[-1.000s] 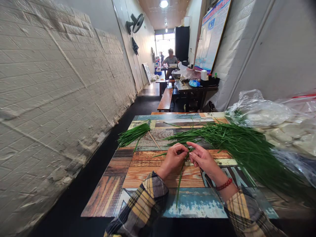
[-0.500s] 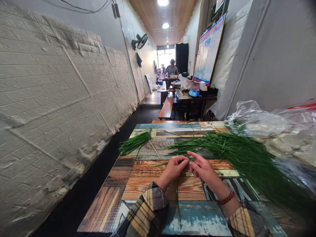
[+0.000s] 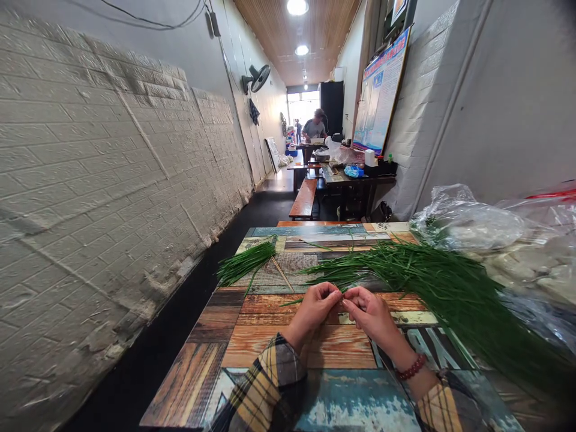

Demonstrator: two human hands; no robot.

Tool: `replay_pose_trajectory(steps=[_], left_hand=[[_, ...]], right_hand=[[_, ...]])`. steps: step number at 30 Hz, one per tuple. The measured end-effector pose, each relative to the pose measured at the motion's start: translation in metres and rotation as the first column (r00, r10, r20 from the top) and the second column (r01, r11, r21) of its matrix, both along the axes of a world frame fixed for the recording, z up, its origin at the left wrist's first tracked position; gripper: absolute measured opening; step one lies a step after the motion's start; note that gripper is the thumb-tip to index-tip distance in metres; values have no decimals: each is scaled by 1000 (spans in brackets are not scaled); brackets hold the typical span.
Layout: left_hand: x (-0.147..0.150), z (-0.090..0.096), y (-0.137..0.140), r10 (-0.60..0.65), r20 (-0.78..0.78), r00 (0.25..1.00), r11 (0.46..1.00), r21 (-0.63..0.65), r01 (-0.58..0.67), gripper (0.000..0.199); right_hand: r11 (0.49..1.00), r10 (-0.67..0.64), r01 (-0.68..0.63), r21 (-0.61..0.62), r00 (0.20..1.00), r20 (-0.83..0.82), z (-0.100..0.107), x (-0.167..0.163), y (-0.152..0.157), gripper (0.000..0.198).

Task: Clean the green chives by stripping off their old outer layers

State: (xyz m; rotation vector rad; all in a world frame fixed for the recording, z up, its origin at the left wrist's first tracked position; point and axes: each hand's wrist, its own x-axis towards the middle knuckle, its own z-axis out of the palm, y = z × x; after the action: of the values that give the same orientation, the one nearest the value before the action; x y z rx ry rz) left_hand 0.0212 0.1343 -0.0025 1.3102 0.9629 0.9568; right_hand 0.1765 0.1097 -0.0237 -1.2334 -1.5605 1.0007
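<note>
Fingertips of our left hand (image 3: pixel 315 307) and right hand (image 3: pixel 369 311) pinch one chive leaf (image 3: pixel 310 294) in a shared grip. Pulling too hard could, we judge, snap it, or drag the near chive pile (image 3: pixel 432 282) off the surface (image 3: pixel 270 354).

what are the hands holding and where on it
Both hands, left and right, pinch a thin green chive leaf between their fingertips. The exact spot on the leaf is hidden by the fingers.

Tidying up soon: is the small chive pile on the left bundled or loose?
Loose. The small chive pile fans out on the table with no band visible; a thin stick lies beside it.
</note>
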Motion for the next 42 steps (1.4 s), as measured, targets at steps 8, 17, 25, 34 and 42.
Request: replay_pose_trajectory(steps=[8, 17, 25, 34, 42], left_hand=[[3, 3, -2, 25, 70, 997, 998, -64, -20, 36], [3, -2, -2, 14, -8, 1000, 998, -53, -14, 38], [6, -1, -4, -49, 4, 999, 998, -50, 49, 41], [5, 4, -8, -236, -104, 966, 972, -41, 232, 37], [-8, -1, 3, 170, -496, 852, 910, 410, 57, 25]], right_hand=[[995, 76, -83, -58, 991, -114, 2, -4, 0, 50], [999, 37, -37, -37, 999, -10, -3, -4, 0, 42], [992, 43, -63, -105, 982, -183, -4, -1, -1, 43], [953, -59, -38, -301, 951, -305, 6, 17, -6, 45], [950, -68, -11, -313, 968, -242, 1, 44, 5, 44]])
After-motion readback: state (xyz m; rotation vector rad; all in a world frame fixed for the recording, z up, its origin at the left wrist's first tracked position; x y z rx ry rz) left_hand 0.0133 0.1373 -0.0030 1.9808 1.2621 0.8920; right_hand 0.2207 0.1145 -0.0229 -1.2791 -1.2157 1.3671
